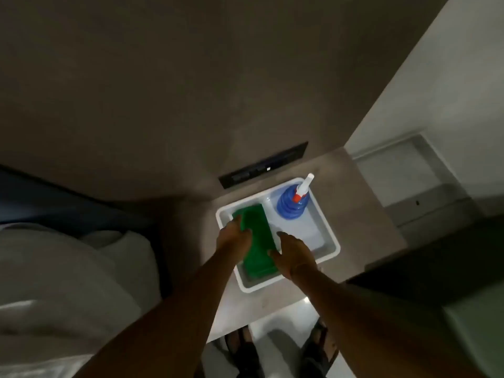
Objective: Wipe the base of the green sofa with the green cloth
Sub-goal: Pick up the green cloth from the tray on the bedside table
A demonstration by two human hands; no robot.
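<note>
A folded green cloth (259, 241) lies in the left half of a white tray (331, 241) on a grey side table. My left hand (235, 236) rests on the cloth's left edge, fingers curled over it. My right hand (293, 255) touches the cloth's right edge near its lower end, fingers spread. A pale green sofa corner (474, 336) shows at the lower right; its base is out of sight.
A blue spray bottle (293, 203) with a white and orange nozzle stands in the tray's far right part. A black panel (263, 166) is set in the wall behind. A bed with white bedding (68, 268) is at the left. My feet stand below the table edge.
</note>
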